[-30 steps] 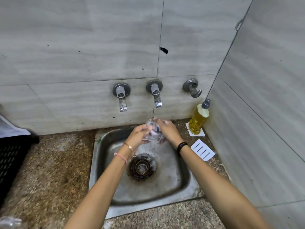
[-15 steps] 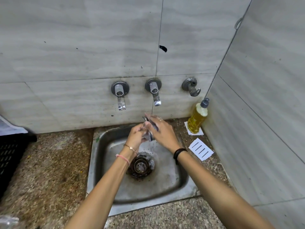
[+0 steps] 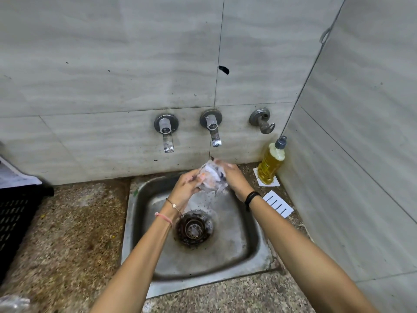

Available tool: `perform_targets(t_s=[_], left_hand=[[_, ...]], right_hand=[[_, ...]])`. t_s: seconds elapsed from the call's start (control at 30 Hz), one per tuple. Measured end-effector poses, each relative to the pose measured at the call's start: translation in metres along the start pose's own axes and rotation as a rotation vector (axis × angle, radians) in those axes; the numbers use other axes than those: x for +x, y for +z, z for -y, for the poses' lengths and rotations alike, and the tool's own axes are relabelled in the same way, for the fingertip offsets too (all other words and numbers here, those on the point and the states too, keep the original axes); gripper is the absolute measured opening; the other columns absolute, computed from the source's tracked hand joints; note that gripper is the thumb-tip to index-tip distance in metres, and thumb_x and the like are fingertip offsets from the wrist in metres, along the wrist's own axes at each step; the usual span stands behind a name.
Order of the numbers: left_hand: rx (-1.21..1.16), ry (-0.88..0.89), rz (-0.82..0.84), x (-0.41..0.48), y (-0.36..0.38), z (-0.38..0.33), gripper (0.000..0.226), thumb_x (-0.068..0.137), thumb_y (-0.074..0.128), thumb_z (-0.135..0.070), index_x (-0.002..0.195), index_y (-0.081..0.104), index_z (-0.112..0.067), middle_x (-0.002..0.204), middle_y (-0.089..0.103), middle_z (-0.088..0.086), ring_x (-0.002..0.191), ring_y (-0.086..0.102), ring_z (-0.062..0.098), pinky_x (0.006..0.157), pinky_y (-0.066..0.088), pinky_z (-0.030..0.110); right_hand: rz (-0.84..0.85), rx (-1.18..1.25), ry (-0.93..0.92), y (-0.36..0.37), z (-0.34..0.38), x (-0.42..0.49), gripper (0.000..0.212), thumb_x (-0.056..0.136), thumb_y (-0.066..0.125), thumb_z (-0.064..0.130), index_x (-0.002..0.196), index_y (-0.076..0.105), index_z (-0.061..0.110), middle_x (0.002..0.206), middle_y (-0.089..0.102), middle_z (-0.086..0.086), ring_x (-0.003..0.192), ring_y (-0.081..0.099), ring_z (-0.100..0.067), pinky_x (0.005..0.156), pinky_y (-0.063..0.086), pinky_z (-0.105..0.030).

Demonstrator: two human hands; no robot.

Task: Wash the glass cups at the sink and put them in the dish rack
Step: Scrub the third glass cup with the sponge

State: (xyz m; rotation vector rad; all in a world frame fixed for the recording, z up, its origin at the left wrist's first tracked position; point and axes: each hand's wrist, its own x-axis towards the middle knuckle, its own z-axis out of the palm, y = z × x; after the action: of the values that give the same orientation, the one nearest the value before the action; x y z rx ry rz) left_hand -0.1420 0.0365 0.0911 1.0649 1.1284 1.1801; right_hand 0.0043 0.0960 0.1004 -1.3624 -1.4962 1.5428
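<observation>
Glass cup (image 3: pixel 211 179), blurred and half hidden by fingers, sits over the sink (image 3: pixel 135 199) at 12 o'clock. Left hand (image 3: pixel 185 186) and right hand (image 3: pixel 235 178) both grip it. Black rack (image 3: pixel 13 213) at 9 o'clock is cut off by the frame edge.

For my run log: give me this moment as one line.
stage: washing | left hand: holds glass cup | right hand: holds same cup | place: over sink, below middle tap | racked: no
</observation>
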Motion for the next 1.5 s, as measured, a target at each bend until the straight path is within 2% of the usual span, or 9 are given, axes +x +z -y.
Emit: perform_targets(t_s=[0.13, 0.23, 0.43, 0.6, 0.7, 1.0, 1.23, 1.37, 1.5], left_hand=[[0.137, 0.021, 0.084, 0.000, -0.005, -0.011, 0.028, 0.095, 0.048, -0.010, 0.121, 0.057, -0.007, 0.104, 0.069, -0.001, 0.096, 0.067, 0.007, 0.091, 0.051, 0.025], [0.178, -0.004, 0.136, 0.003, -0.007, -0.007, 0.026, 0.096, 0.047, -0.008, 0.121, 0.056, -0.012, 0.109, 0.066, 0.000, 0.102, 0.064, 0.007, 0.096, 0.047, 0.024], [-0.040, -0.237, -0.050, 0.006, 0.008, -0.001, 0.015, 0.097, 0.049, -0.015, 0.088, 0.061, -0.014, 0.084, 0.065, 0.002, 0.081, 0.061, 0.016, 0.085, 0.051, 0.036], [-0.088, -0.245, -0.198, 0.007, 0.013, 0.008, 0.027, 0.098, 0.041, -0.004, 0.083, 0.060, -0.015, 0.060, 0.063, -0.007, 0.060, 0.051, 0.012, 0.066, 0.049, 0.030], [-0.077, -0.154, -0.202, 0.004, 0.013, 0.013, 0.021, 0.100, 0.042, -0.010, 0.101, 0.062, -0.017, 0.074, 0.062, -0.004, 0.059, 0.055, 0.003, 0.060, 0.050, 0.019], [-0.204, -0.211, -0.336, 0.001, 0.008, 0.020, 0.020, 0.100, 0.044, -0.014, 0.108, 0.061, -0.006, 0.092, 0.065, 0.008, 0.087, 0.062, 0.021, 0.092, 0.049, 0.046], [-0.571, -0.304, -0.376, 0.005, 0.019, 0.019, 0.016, 0.099, 0.040, -0.004, 0.096, 0.056, -0.004, 0.095, 0.062, 0.013, 0.087, 0.060, 0.027, 0.071, 0.055, 0.045], [-0.647, -0.305, -0.396, 0.006, 0.020, 0.020, 0.022, 0.102, 0.035, -0.011, 0.106, 0.054, -0.001, 0.100, 0.061, 0.016, 0.087, 0.060, 0.028, 0.069, 0.058, 0.042], [-0.690, -0.317, -0.391, 0.009, 0.017, 0.026, 0.024, 0.102, 0.033, -0.013, 0.103, 0.054, -0.003, 0.116, 0.058, 0.023, 0.087, 0.061, 0.031, 0.092, 0.044, 0.052]], right_hand=[[0.114, 0.528, 0.381, -0.007, -0.012, 0.002, 0.041, 0.094, 0.047, 0.044, 0.104, 0.066, 0.008, 0.096, 0.070, -0.017, 0.085, 0.066, -0.030, 0.064, 0.060, -0.039], [-0.023, 0.510, 0.394, -0.003, -0.008, 0.003, 0.040, 0.094, 0.048, 0.047, 0.092, 0.066, 0.012, 0.081, 0.070, -0.011, 0.068, 0.066, -0.023, 0.050, 0.056, -0.030], [-0.246, -0.080, 0.067, 0.012, -0.007, -0.003, 0.057, 0.095, 0.047, 0.051, 0.139, 0.048, 0.016, 0.131, 0.059, -0.010, 0.111, 0.059, -0.025, 0.092, 0.046, -0.038], [-0.207, -0.801, -0.439, 0.026, -0.009, -0.018, 0.045, 0.099, 0.041, 0.046, 0.140, 0.045, 0.030, 0.142, 0.044, -0.008, 0.123, 0.049, -0.027, 0.097, 0.042, -0.038], [-0.083, -0.660, -0.371, 0.022, -0.008, -0.007, 0.044, 0.098, 0.041, 0.047, 0.140, 0.046, 0.033, 0.154, 0.030, 0.002, 0.136, 0.037, -0.020, 0.106, 0.037, -0.040], [0.108, -0.739, -0.409, 0.004, -0.013, -0.006, 0.044, 0.098, 0.043, 0.046, 0.141, 0.042, 0.037, 0.160, 0.013, 0.002, 0.141, 0.028, -0.018, 0.112, 0.027, -0.038], [-0.262, -0.050, -0.082, 0.019, -0.026, -0.022, 0.072, 0.082, 0.030, 0.077, 0.135, 0.035, 0.028, 0.136, 0.052, -0.012, 0.109, 0.058, -0.028, 0.091, 0.050, -0.041], [-0.377, -0.134, -0.275, 0.022, -0.030, -0.023, 0.033, 0.089, 0.051, 0.051, 0.108, 0.047, 0.024, 0.125, 0.051, -0.001, 0.104, 0.052, -0.008, 0.086, 0.045, -0.022], [-0.462, -0.292, -0.449, 0.023, -0.044, -0.027, 0.041, 0.084, 0.061, 0.051, 0.098, 0.067, 0.013, 0.111, 0.051, 0.002, 0.105, 0.051, -0.012, 0.089, 0.046, -0.025]])
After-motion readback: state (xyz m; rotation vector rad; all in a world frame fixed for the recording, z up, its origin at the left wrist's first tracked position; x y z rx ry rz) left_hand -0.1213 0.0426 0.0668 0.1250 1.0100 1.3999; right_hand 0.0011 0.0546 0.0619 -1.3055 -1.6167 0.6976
